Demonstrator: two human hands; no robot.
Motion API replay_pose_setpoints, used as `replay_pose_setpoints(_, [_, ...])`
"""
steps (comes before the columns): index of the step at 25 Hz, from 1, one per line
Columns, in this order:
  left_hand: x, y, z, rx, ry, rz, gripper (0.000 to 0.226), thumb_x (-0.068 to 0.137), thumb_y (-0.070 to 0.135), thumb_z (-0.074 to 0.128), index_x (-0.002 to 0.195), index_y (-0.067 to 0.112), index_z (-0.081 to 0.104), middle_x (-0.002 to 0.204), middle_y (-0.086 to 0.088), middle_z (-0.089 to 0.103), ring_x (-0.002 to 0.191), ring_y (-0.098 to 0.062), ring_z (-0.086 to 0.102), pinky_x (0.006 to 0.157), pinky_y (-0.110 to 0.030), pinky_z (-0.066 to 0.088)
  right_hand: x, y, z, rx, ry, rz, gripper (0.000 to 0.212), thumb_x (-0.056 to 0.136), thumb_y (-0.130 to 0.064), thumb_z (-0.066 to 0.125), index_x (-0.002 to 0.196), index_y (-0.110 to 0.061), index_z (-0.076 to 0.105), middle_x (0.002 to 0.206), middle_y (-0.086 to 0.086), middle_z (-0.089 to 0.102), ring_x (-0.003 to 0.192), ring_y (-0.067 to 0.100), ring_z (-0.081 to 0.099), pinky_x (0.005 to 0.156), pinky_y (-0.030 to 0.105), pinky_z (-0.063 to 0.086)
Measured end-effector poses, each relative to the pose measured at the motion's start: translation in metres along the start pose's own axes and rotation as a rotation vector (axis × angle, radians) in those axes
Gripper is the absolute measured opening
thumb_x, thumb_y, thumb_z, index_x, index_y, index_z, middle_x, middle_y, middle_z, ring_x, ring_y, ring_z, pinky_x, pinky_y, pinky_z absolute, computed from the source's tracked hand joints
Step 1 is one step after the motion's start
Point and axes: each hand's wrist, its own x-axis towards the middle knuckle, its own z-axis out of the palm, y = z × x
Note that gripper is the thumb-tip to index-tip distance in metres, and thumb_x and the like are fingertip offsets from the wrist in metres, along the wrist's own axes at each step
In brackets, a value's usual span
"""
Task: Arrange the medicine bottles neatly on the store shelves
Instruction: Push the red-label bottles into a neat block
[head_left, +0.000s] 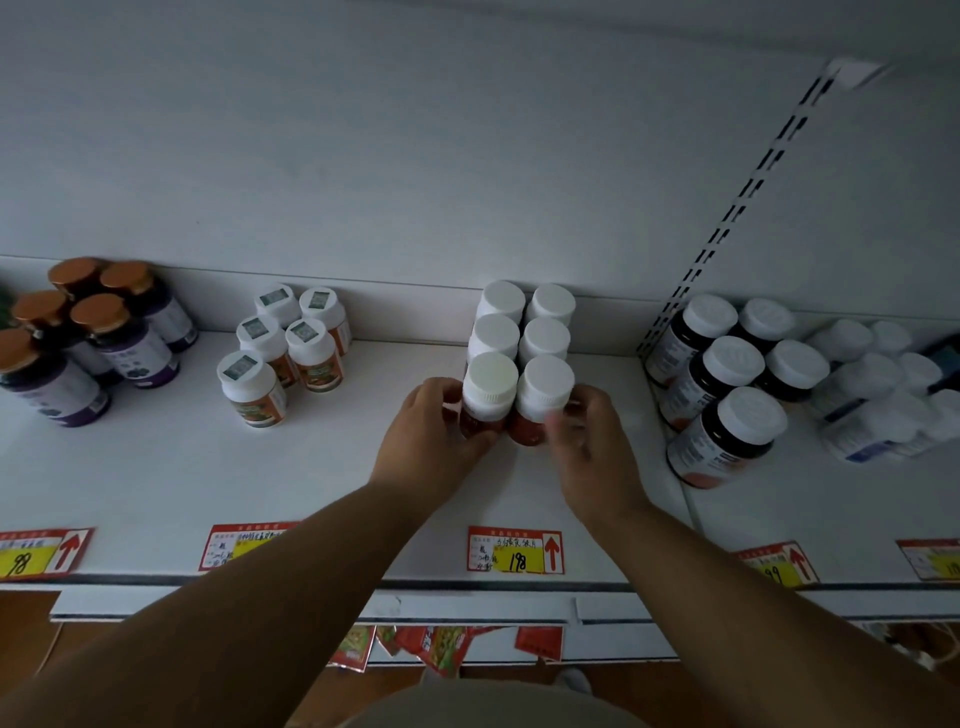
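**Front pair squared up, other groups looking mostly tidy**

With two rows of three white-capped bottles standing mid-frame, front pair now in hand. Left hand (434, 434) curled round the front-left bottle (488, 395), fingers wrapped on its red body below the cap. Right hand (589, 447) pinching the front-right bottle (543, 397) the same way, thumb blurred, so exact finger placement hard to read. Both bottles upright on the shelf (332, 467), touching each other and sitting just in front of the four behind, above the price tag (515, 550) at lower centre.

Judged from the layout, well along:
- Centre block: six bottles in a neat two-by-three; front pair apparently being nudged into line, not yet released.
- Upper left of frame: brown-capped bottles (98, 332) grouped in a rough cluster, slightly staggered.
- Left of centre: small bottles (283, 348) with stickered caps, five of them, the front one alone and a little out of line.
- Right of the slotted upright (727, 218): dark bottles (727, 374) in two rows, then a dim, blurred white group (878, 384) at far right, too unclear to count.

Likely left: letting go of the front pair, then perhaps straightening the five-bottle group. Loose red packets (436, 647) visible on the lower level, bottom centre; part of the job or not, cannot tell.
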Motion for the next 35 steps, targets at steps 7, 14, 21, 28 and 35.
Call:
replay_pose_setpoints(7, [0.032, 0.036, -0.003, -0.853, -0.112, -0.394, 0.065, 0.092, 0.068, 0.04, 0.139, 0.025, 0.049, 0.132, 0.006, 0.06, 0.123, -0.016, 0.054, 0.105, -0.031, 0.035, 0.063, -0.022, 0.005, 0.69, -0.125, 0.52, 0.088, 0.077, -0.089, 0.03, 0.137, -0.029, 0.055, 0.134, -0.003, 0.063, 0.127, 0.017, 0.056, 0.11, 0.045, 0.039])
replay_pose_setpoints(14, [0.053, 0.023, 0.004, -0.816, -0.155, -0.404, 0.06, 0.082, 0.072, 0.056, 0.117, 0.025, 0.067, 0.107, 0.003, 0.074, 0.103, -0.018, 0.069, 0.102, -0.045, 0.048, 0.075, -0.03, 0.011, 0.778, -0.211, 0.562, 0.071, 0.094, -0.073, 0.023, 0.128, -0.024, 0.062, 0.123, 0.003, 0.07, 0.115, 0.02, 0.065, 0.101, 0.042, 0.047])
replay_pose_setpoints(21, [0.05, 0.025, 0.006, -0.829, -0.149, -0.333, 0.049, 0.092, 0.061, 0.05, 0.13, 0.032, 0.059, 0.106, 0.008, 0.074, 0.101, -0.014, 0.069, 0.099, -0.042, 0.05, 0.075, -0.028, 0.009, 0.839, -0.264, 0.558, 0.07, 0.096, -0.069, 0.021, 0.129, -0.022, 0.061, 0.121, 0.004, 0.071, 0.115, 0.021, 0.065, 0.099, 0.041, 0.048])
replay_pose_setpoints(28, [0.053, 0.024, 0.005, -0.746, -0.148, -0.352, 0.078, 0.072, 0.08, 0.054, 0.141, 0.043, 0.046, 0.125, 0.007, 0.066, 0.112, -0.017, 0.064, 0.105, -0.046, 0.044, 0.076, -0.03, 0.009, 0.823, -0.265, 0.558, 0.07, 0.095, -0.071, 0.024, 0.129, -0.023, 0.061, 0.12, 0.003, 0.071, 0.113, 0.02, 0.066, 0.096, 0.04, 0.05])
replay_pose_setpoints(35, [0.052, 0.032, -0.002, -0.773, -0.125, -0.36, 0.041, 0.092, 0.059, 0.052, 0.127, 0.039, 0.061, 0.11, 0.01, 0.072, 0.104, -0.013, 0.067, 0.099, -0.04, 0.049, 0.078, -0.026, 0.01, 0.75, -0.264, 0.523, 0.069, 0.094, -0.072, 0.025, 0.127, -0.024, 0.063, 0.119, 0.002, 0.072, 0.113, 0.02, 0.066, 0.104, 0.043, 0.046])
